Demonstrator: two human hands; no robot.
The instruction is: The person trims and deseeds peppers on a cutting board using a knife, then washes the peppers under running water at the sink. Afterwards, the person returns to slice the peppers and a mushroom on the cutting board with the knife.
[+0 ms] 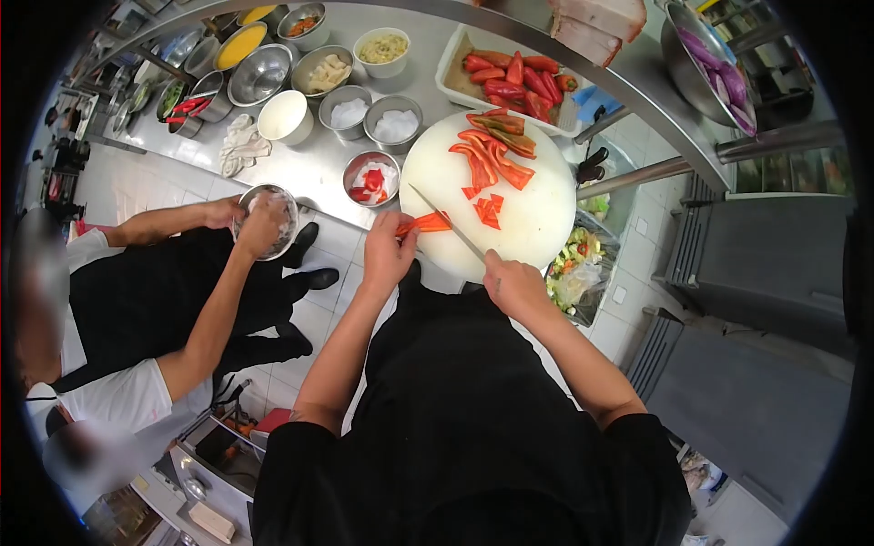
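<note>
My right hand (pixel 508 284) grips the handle of a knife (pixel 455 227), whose blade lies over a round white cutting board (pixel 537 232). My left hand (pixel 390 246) is closed on a red pepper strip (pixel 426 224) at the board's left edge, and the blade is at the strip's right end. Cut red pepper pieces (pixel 489 210) rest to the right of the blade. Farther back lie longer red pepper strips (pixel 496 159). A metal bowl (pixel 371 178) with white contents and red pieces stands left of the board.
A white tray (pixel 446 89) of whole red peppers sits behind the board. Several bowls, including a white one (pixel 285 118), stand at the back left. On the left, a co-worker's hands hold a metal bowl (pixel 293 227). A bin of scraps (pixel 583 264) is beside the board.
</note>
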